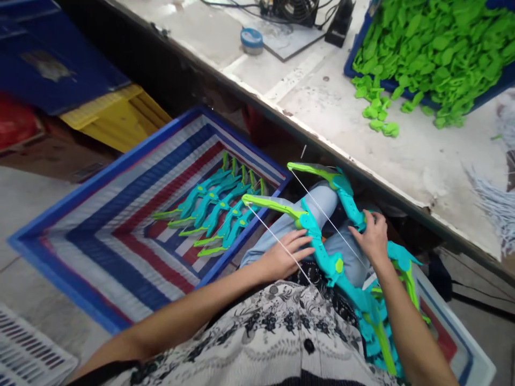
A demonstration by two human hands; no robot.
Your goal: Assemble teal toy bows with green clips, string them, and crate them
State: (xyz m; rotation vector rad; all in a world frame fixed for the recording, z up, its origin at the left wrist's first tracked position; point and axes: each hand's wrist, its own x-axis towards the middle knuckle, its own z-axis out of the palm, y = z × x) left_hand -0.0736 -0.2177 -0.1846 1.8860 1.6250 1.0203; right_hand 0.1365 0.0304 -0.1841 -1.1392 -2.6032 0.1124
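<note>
Two teal and lime-green toy bows with white strings are over my lap. My left hand [284,256] reaches through the string of the nearer toy bow [319,246], its fingers stretched out and their tips touching the teal body. The thumb is hidden. My right hand [372,236] pinches the teal middle of the farther toy bow [345,190], thumb and fingers closed around it. A pile of similar bows [372,327] lies by my right side, partly behind my forearm.
To the left, a blue-rimmed crate [132,177] with a striped lining holds a row of several bows [213,201]. The worktable [257,80] bears a blue bin of green parts [438,48], a round blue-lidded tin [251,41] and white strings [493,193]. A pale crate [477,348] stands right.
</note>
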